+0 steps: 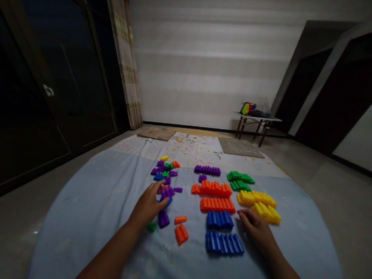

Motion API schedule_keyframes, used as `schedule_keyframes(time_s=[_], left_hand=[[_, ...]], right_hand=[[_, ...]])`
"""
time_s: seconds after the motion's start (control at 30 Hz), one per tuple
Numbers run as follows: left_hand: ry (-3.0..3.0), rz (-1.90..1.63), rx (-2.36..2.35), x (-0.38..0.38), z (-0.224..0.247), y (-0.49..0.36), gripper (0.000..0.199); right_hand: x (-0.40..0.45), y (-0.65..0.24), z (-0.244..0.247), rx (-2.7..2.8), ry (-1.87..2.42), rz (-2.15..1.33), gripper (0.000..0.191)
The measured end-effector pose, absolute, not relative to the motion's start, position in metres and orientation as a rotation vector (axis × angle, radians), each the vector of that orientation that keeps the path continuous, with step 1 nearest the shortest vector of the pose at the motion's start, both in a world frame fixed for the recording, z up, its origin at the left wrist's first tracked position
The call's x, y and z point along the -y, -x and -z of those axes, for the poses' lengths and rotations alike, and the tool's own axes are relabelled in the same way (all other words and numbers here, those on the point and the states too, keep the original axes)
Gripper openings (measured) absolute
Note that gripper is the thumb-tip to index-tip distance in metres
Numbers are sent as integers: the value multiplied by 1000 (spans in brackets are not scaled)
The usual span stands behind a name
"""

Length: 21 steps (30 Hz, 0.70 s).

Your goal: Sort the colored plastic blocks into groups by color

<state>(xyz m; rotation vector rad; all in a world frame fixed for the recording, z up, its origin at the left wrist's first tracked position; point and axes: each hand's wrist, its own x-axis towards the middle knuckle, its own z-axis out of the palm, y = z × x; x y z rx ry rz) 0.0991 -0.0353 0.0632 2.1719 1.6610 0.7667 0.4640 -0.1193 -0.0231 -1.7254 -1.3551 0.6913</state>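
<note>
My left hand (151,201) reaches into a loose mixed pile, its thumb and fingers apart around purple pieces (167,191) and a blue one; whether it grips any is unclear. My right hand (256,227) rests beside the blue rows, fingertips close together near the end of an orange row (217,205); anything between them is too small to make out. Blue pieces stand in two rows, the nearer one (224,243) lowest. Yellow pieces (257,198), green pieces (240,177) and a purple row (207,170) lie farther off. Loose orange pieces (181,234) sit between my hands.
A pale blue flowered cloth (87,217) covers the table. Two brown mats lie at its far edge, one left (157,133) and one right (241,147). Beyond, a small folding table (257,117) holds a colourful bag and a plastic bag near the wall.
</note>
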Motion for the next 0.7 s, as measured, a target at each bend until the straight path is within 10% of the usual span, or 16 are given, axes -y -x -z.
schedule_keyframes(time_s=[0.7], left_hand=[[-1956,-1267,-1738,31,-35,-97,33]], right_hand=[[123,-410,-53,1707,1618,-344,28]])
